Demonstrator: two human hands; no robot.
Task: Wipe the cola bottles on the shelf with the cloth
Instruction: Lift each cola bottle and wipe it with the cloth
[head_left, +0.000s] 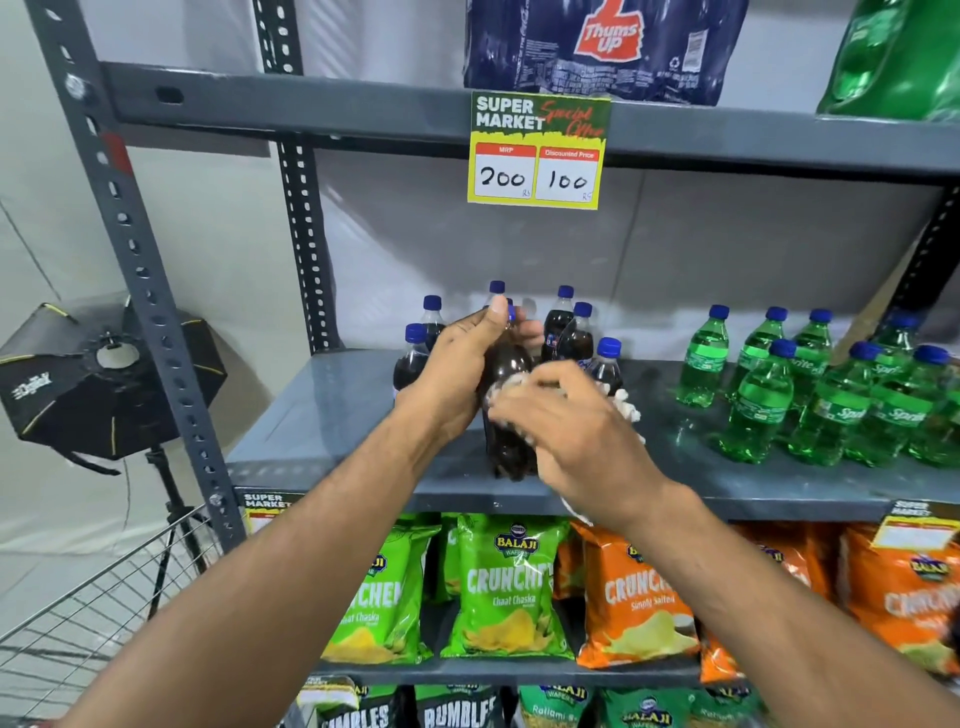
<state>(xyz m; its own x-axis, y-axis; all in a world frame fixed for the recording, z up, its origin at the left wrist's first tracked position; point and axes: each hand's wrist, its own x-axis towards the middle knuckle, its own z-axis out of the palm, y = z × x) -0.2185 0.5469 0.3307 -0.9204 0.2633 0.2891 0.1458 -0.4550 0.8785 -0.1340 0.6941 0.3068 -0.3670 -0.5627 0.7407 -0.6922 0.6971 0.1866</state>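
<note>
My left hand (462, 364) grips the neck and shoulder of a dark cola bottle (506, 374) with a blue cap, held near the front edge of the grey shelf (322, 431). Against the bottle's lower right side my right hand (566, 431) presses a white cloth (626, 408), which is mostly hidden under the fingers. Several more cola bottles (574, 338) with blue caps stand upright behind the hands in the middle of the shelf.
Green Sprite bottles (763, 395) crowd the right part of the same shelf. A price card (537, 150) hangs from the shelf above. Chip bags (506, 587) fill the shelf below. A studio light (98, 374) and a wire basket (104, 613) stand at the left.
</note>
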